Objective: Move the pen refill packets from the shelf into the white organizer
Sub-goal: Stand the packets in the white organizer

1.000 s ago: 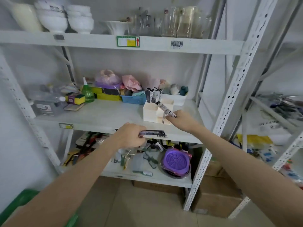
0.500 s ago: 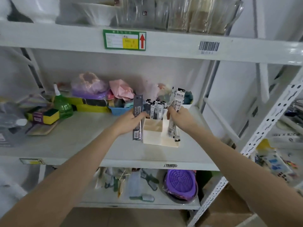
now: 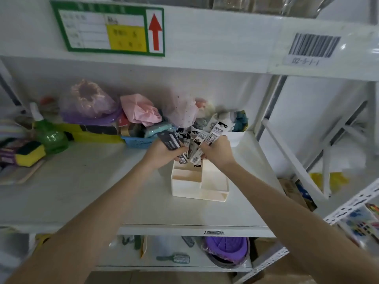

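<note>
1. Organizer (image 3: 200, 189) stands on the shelf (image 3: 82, 181).
2. My left hand (image 3: 162, 153) fingers grip a dark packet (image 3: 170, 141) above its rear compartment.
3. My right hand (image 3: 217, 150) fingers grip a white packet (image 3: 214, 135), tilted, there too.

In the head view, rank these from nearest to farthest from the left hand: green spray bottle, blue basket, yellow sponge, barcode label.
From the left hand:
1. Blue basket, just behind-left of it.
2. Green spray bottle, farther left on the same shelf.
3. Yellow sponge, at the far left edge.
4. Barcode label, upper right on the shelf above.
</note>
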